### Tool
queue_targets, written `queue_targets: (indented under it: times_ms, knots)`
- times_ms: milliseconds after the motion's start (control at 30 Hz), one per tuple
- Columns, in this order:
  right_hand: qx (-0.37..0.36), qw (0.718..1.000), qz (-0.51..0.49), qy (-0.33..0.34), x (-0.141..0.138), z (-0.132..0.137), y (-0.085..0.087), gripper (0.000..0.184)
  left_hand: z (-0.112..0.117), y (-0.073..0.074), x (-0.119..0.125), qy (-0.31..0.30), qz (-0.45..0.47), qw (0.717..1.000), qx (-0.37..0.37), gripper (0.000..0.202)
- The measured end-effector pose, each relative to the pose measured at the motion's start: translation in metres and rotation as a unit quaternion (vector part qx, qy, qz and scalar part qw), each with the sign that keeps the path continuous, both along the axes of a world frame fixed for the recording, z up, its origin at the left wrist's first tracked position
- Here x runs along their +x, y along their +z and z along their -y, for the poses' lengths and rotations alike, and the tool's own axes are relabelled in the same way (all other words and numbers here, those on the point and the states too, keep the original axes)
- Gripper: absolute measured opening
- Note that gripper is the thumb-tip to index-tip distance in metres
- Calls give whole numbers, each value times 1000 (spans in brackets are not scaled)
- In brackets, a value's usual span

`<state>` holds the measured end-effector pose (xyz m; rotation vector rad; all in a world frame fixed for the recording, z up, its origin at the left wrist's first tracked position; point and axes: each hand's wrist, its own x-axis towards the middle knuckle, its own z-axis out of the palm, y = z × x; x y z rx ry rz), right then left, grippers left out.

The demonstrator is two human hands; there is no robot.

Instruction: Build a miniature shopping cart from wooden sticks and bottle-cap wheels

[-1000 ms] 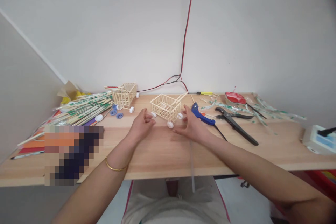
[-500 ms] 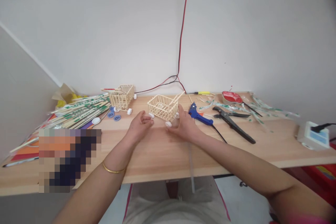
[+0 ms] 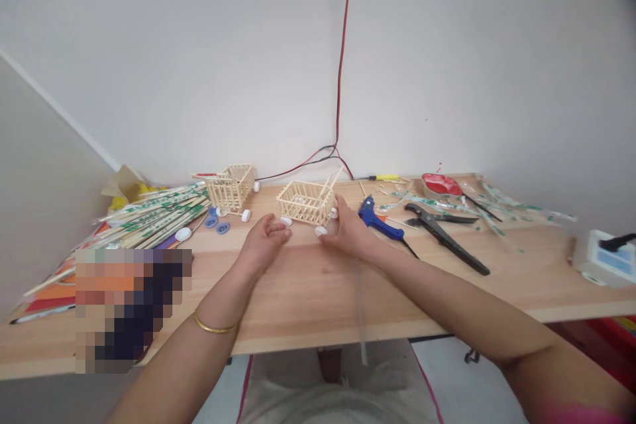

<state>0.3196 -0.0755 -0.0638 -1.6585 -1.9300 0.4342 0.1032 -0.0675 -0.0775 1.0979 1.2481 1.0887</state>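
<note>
A small cart (image 3: 304, 204) of pale wooden sticks stands on white wheels in front of me, its stick handle slanting up to the right. My right hand (image 3: 350, 230) is closed around its right end, thumb by the near wheel and fingers behind. My left hand (image 3: 265, 242) rests at the cart's left, fingers apart and loosely bent near the front left wheel, with nothing in them. A second stick cart (image 3: 231, 189), also white-wheeled with a red-marked handle, stands farther left. Two blue discs (image 3: 217, 222) lie beside it.
Wrapped sticks (image 3: 159, 215) are heaped at left. On the right lie a blue glue gun (image 3: 377, 220), black-handled cutters (image 3: 444, 235), a yellow-handled tool (image 3: 385, 177), a red dish (image 3: 441, 185) and torn wrappers. A clear glue stick (image 3: 362, 318) overhangs the front edge. A white power box (image 3: 603, 257) stands far right.
The cart before me has turned slightly, its near right corner shifting right, with my right hand at it. My left hand stays nearly where it was. The view has shifted a little.
</note>
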Motion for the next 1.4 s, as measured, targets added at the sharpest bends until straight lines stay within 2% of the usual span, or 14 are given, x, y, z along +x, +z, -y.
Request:
queue_targets:
  times_ms: [233,367,500,600,733,833,967,1100,1233,1400]
  knots:
    - [-6,1000,12,19,5,-19,-7,99,1,6,2,11,118,992,-47,62]
    - [1,1000,-7,27,6,-21,-9,99,1,8,3,17,132,990,-37,48]
    - [-3,1000,5,6,12,-15,-3,100,0,6,1,33,81,996,-14,26]
    - [38,999,32,4,23,-4,3,93,0,5,1,39,40,998,4,25]
    - [111,990,80,45,36,19,10,61,4,4,5,39,-3,998,41,34]
    - [79,985,108,110,37,36,11,37,11,7,9,29,-37,997,64,40]
    - [26,976,142,164,32,42,4,17,21,14,11,-28,-156,982,106,49]
    - [42,975,126,179,32,35,-3,18,27,16,15,-96,-235,954,160,44]
    - [36,976,101,192,37,30,-5,15,28,12,19,-115,-291,927,208,42]
    - [34,976,109,185,41,30,-2,23,30,8,22,-146,-346,891,257,37]
